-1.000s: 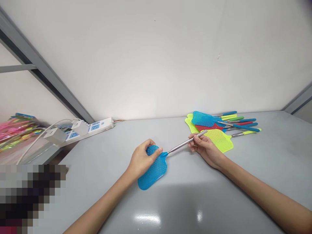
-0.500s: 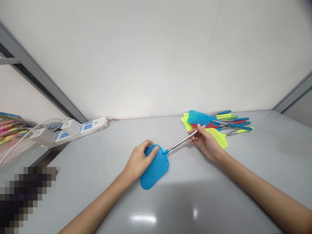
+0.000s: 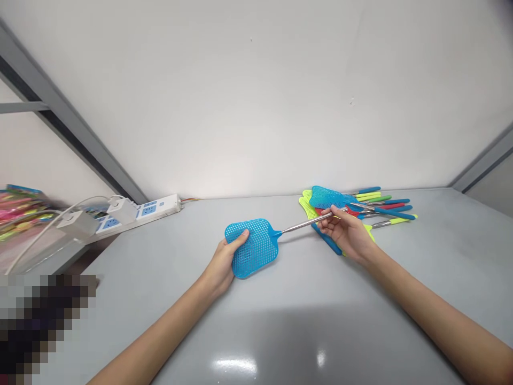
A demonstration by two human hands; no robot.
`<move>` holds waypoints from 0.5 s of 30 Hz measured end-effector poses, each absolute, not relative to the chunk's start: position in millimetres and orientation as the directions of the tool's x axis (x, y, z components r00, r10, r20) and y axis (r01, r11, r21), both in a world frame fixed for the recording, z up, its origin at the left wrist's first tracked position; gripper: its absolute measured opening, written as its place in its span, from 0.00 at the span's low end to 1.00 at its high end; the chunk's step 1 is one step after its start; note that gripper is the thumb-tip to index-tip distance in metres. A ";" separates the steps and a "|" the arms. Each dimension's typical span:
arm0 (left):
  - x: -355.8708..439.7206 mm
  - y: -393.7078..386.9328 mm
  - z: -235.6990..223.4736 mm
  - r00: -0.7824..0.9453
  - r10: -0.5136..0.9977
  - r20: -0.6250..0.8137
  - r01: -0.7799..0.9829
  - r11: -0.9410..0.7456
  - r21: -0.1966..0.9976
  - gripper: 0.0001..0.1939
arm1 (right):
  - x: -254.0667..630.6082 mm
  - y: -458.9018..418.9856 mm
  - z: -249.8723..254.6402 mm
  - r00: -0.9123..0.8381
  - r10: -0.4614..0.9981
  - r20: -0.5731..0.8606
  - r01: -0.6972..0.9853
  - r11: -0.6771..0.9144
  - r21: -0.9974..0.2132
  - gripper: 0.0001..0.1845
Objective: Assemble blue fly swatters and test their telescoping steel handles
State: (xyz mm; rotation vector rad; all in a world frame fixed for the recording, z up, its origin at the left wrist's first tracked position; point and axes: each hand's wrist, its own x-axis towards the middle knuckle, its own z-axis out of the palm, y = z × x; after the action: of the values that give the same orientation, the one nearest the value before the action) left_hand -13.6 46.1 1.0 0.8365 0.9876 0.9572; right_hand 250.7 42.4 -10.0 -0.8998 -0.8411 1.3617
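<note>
A blue fly swatter (image 3: pixel 256 251) with a perforated head is stretched between my two hands, above the grey table. My left hand (image 3: pixel 224 262) grips the outer part of its head, thumb on top and the other fingers beneath. The fingers of my right hand (image 3: pixel 344 230) are closed round its thin metal rod (image 3: pixel 300 225) towards the far end. Just below that rod, beside my right hand, a blue handle (image 3: pixel 327 240) shows; I cannot tell what it is joined to. Behind my right hand lies a pile of blue, yellow and red fly swatters (image 3: pixel 326 197), partly covered by it.
A white power strip (image 3: pixel 160 208) with plugged-in white adapters (image 3: pixel 122 210) and cables lies at the back left. Colourful packaged goods (image 3: pixel 22 211) are at the far left edge. A pale wall (image 3: pixel 256 107) stands behind the grey table (image 3: pixel 280 331).
My left hand has shifted its grip to the swatter head's outer part, tilting the head and raising it. The rod lies flatter, and the blue handle has come into sight by my right hand.
</note>
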 end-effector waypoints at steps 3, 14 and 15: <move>-14.8 47.1 2.3 0.259 0.913 -0.317 -0.271 0.383 0.883 0.21 | 269.4 42.7 -1.9 -0.081 0.995 -0.050 -0.318 -0.073 -0.945 0.11; -25.2 53.1 -2.8 0.331 0.870 -0.365 -0.206 0.444 0.872 0.19 | 285.6 24.4 25.0 -0.476 0.794 -0.378 0.508 -0.103 -0.855 0.22; -25.7 53.6 -2.9 0.326 0.869 -0.372 -0.206 0.450 0.869 0.19 | 283.7 23.1 25.7 -0.480 0.793 -0.375 0.514 -0.092 -0.853 0.23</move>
State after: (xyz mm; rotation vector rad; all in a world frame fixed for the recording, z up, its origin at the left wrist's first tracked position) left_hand -25.7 53.6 -2.9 0.8184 0.9854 0.8183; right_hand 283.7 23.1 25.7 -1.4371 -1.9264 1.6004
